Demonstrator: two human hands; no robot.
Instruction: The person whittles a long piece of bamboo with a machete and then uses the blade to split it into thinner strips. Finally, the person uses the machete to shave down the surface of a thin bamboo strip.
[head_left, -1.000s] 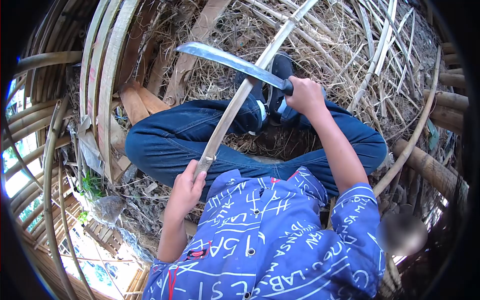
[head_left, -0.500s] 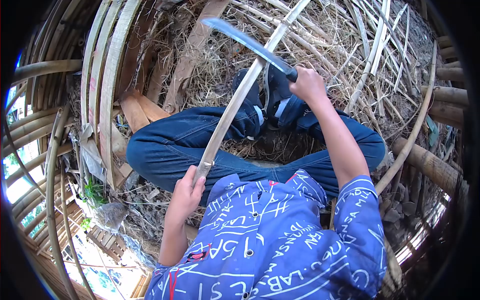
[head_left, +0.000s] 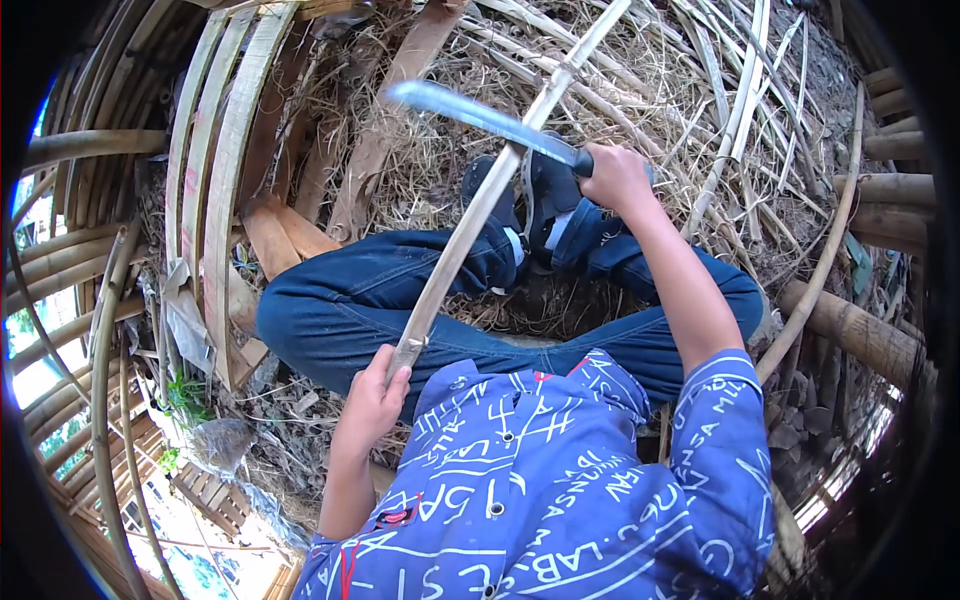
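Head view: machete (head_left: pixel 478 114) across bamboo strip (head_left: pixel 468 228)

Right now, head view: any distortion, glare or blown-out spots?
Head view: heavy fisheye, black vignette at the edges, bamboo slats on the left bow into arcs; daylight lower left is blown out; machete glints; bamboo strip, left hand and right hand are sharp.

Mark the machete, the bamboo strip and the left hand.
machete (head_left: pixel 470 113): head view, middle of the blade.
bamboo strip (head_left: pixel 452 258): head view, flat face, between the blade and the held end.
left hand (head_left: pixel 372 400): head view, back of the hand, closed on the strip's near end.
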